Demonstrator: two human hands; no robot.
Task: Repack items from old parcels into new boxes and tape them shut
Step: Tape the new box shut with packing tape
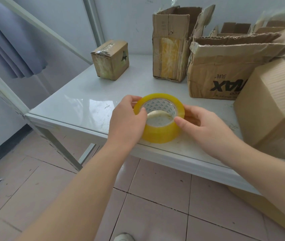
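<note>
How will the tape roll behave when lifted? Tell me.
Probably stiff: the tape roll is a thick wound ring. Round, so likely to roll if set on edge. Its glossy face may slip; the left hand and right hand both grip it.

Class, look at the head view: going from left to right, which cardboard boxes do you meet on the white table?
small taped-shut box → tall open box → wide torn box printed MAX → plain corrugated box. The tape roll and the boxes behind are left out, as they overlap this order.
</note>
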